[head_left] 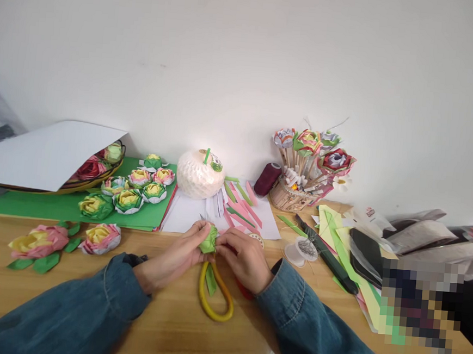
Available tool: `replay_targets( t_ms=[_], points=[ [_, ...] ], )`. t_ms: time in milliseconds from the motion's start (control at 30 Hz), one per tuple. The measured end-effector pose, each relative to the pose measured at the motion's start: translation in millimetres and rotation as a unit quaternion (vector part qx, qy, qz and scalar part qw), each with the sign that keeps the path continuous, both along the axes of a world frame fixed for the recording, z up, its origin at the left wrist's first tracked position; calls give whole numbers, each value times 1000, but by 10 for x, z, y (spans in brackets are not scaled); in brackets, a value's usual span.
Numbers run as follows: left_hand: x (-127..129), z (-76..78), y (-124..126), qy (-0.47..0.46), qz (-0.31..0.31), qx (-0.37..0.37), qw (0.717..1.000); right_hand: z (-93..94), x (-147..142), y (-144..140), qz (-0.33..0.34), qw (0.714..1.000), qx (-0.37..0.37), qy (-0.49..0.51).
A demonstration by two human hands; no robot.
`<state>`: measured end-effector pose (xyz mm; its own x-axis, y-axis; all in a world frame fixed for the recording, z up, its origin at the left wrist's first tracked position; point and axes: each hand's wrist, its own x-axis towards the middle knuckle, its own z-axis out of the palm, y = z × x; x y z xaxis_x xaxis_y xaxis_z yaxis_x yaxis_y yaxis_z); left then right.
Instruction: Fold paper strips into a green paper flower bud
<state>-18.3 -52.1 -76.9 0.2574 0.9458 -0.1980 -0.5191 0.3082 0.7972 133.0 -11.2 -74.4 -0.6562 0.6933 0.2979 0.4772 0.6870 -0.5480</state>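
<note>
Over the front of the wooden table, my left hand is closed around a small light-green folded-paper flower. My right hand pinches the right edge of the same flower with thumb and forefinger. Beneath my hands lies a yellow loop handle, which looks like one of a pair of scissors; the rest of it is largely covered. A green paper leaf shows inside the loop. Something red peeks out under my right wrist.
Finished paper flowers sit on green sheets at left. A foam-netted fruit and pink and green paper strips lie on white paper. Rightward are a thread cone, a flower basket, a wire spool and a dark-handled cutter.
</note>
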Motion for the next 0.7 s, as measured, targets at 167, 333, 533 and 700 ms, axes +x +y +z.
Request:
replay_targets(
  t_ms=[167,333,533,700],
  points=[
    [0,1,6,-3,3,-3,1000,14,-3,4,-1,1000,-16,5],
    [9,-15,-5,-10,2,1,1000,19,-50,-18,-37,999,-20,-3],
    [-5,-14,31,-74,22,3,997,12,-57,-33,-18,994,-7,104],
    [-19,30,64,-121,37,-2,992,22,-14,-75,-22,985,79,155]
  ],
)
